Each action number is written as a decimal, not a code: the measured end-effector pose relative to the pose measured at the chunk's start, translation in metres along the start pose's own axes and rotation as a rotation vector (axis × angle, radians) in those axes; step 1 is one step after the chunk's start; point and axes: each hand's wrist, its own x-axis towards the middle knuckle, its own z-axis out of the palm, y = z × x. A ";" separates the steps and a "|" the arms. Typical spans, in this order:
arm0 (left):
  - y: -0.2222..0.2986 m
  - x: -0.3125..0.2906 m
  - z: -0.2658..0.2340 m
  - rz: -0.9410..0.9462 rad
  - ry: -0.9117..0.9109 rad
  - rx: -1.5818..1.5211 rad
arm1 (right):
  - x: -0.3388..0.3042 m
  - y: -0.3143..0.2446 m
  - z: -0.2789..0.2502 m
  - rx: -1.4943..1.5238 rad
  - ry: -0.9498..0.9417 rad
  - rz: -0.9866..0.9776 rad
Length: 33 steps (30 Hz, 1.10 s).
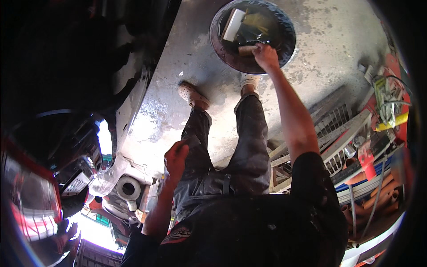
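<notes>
Past my feet a round dark basin (pixel 216 44) of water stands on the floor. My right hand (pixel 266 57) reaches over its near side, the fingers closed on the end of a small tan block (pixel 246 50). Inside the basin a white flat block (pixel 234 25) leans near the left wall, tilted. Beside it a yellowish piece (pixel 257 22) lies in the water; its kind is unclear. My left hand (pixel 176 156) hangs by my left thigh, away from the basin. Its fingers are curled in, and nothing shows in them.
At the left is a dark vehicle with a red tail light (pixel 33 196). Slatted grey panels (pixel 340 133) lean at the right, near a red rack (pixel 391 64) holding hoses and tools. My feet in beige clogs (pixel 192 94) stand on wet-patched concrete (pixel 178 58).
</notes>
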 end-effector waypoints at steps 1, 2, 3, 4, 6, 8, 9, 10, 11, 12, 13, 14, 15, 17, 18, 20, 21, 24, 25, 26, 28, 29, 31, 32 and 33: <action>-0.012 0.005 0.003 -0.051 0.002 -0.030 | 0.015 0.014 0.016 -0.080 0.002 -0.019; -0.026 0.010 0.007 -0.098 0.014 -0.067 | 0.032 0.022 0.034 -0.160 0.005 -0.051; -0.031 0.016 0.009 -0.078 0.018 -0.039 | 0.049 0.039 0.050 -0.177 -0.038 -0.066; -0.035 0.018 0.012 -0.064 0.040 -0.014 | 0.060 0.030 0.060 -0.187 -0.089 -0.099; -0.040 0.022 0.014 -0.053 0.057 0.004 | 0.075 0.023 0.079 -0.259 -0.204 -0.011; -0.042 0.027 0.013 -0.056 0.047 -0.008 | 0.082 0.021 0.099 -0.320 -0.158 0.033; -0.048 0.028 0.013 -0.050 0.050 -0.045 | 0.081 0.006 0.097 -0.246 -0.101 0.093; -0.051 0.030 0.011 -0.040 0.025 -0.073 | 0.086 0.028 0.106 -0.314 -0.096 0.072; -0.053 0.033 0.010 -0.028 -0.004 -0.102 | 0.093 0.062 0.113 -0.384 -0.088 0.054; -0.049 0.038 0.010 -0.015 -0.018 -0.117 | 0.092 0.085 0.120 -0.453 -0.088 0.037; -0.040 0.039 0.013 -0.005 -0.007 -0.143 | 0.085 0.063 0.098 -0.349 -0.072 0.067; -0.029 0.039 0.013 -0.003 -0.025 -0.138 | 0.074 0.055 0.090 -0.288 -0.029 0.029; -0.016 0.040 0.013 -0.001 -0.054 -0.132 | 0.065 0.052 0.075 -0.233 0.022 -0.001; 0.009 0.046 0.008 0.000 -0.156 -0.060 | 0.043 0.044 0.040 -0.192 0.076 -0.038; 0.020 0.050 0.011 0.088 -0.180 -0.060 | 0.022 0.031 0.020 0.349 0.075 0.167; 0.042 0.058 0.023 0.266 -0.221 -0.058 | -0.023 0.001 -0.023 1.216 0.022 0.371; 0.063 0.062 0.026 0.266 -0.298 -0.091 | -0.043 -0.004 -0.046 1.443 -0.054 0.364; 0.114 0.066 0.059 0.264 -0.275 -0.152 | -0.094 -0.058 -0.115 1.668 -0.107 0.463; 0.131 0.070 0.071 0.262 -0.267 -0.125 | -0.112 -0.070 -0.134 1.744 -0.129 0.463; 0.145 0.072 0.077 0.247 -0.321 -0.157 | -0.127 -0.081 -0.150 1.819 -0.160 0.459; 0.167 0.074 0.092 0.161 -0.446 -0.382 | -0.157 -0.098 -0.173 1.958 -0.293 0.315; 0.187 0.068 0.093 0.094 -0.534 -0.517 | -0.168 -0.106 -0.182 1.995 -0.334 0.285; 0.208 0.059 0.087 0.044 -0.787 -0.681 | -0.192 -0.125 -0.206 2.035 -0.391 0.268; 0.209 0.046 0.087 0.023 -0.733 -0.672 | -0.203 -0.133 -0.217 2.041 -0.407 0.268; 0.218 0.030 0.084 0.013 -0.676 -0.668 | -0.213 -0.138 -0.226 2.030 -0.400 0.232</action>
